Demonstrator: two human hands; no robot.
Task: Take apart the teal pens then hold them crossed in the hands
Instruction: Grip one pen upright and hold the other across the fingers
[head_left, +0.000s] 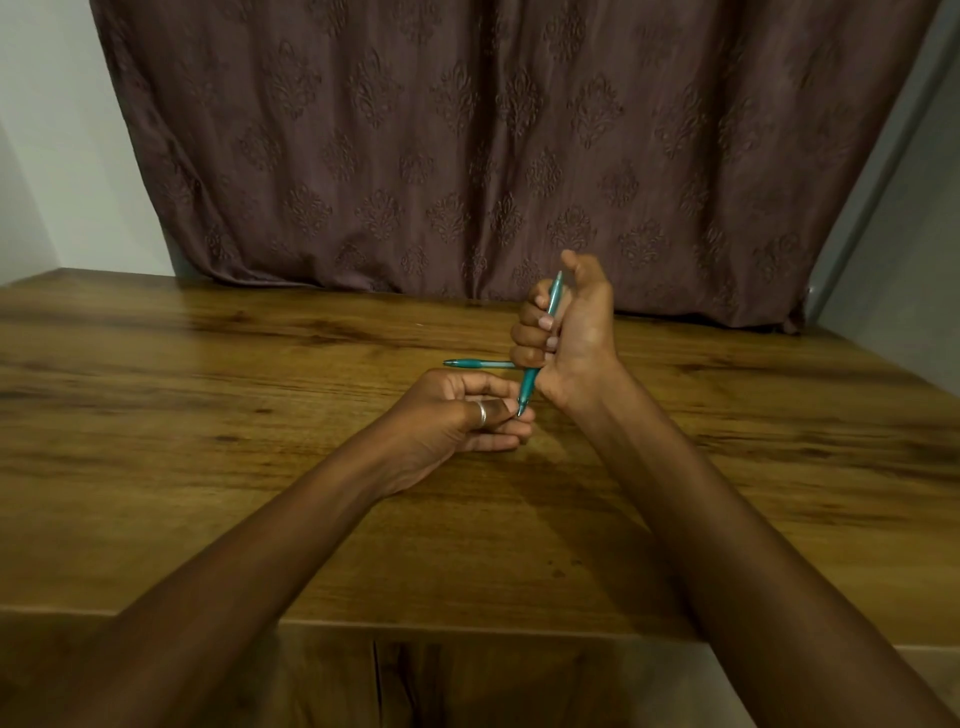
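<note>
Your right hand (563, 332) fisted one upright teal pen (543, 343); your left hand (462, 415) pinched its near tip. No writing was legible.

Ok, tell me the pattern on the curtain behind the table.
The curtain is dull purple-brown with a repeating embossed damask motif, seen in the head view.

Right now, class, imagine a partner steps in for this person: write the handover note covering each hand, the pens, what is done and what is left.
Right hand: closed around one teal pen, held nearly upright.
Left hand: fingertips pinch that pen's lower tip.
Second pen: lies flat on the wooden table, just behind the hands, one end hidden by the right hand.
Done: no loose pen parts visible.
Left: finish taking the pens apart, then hold them crossed.
</note>
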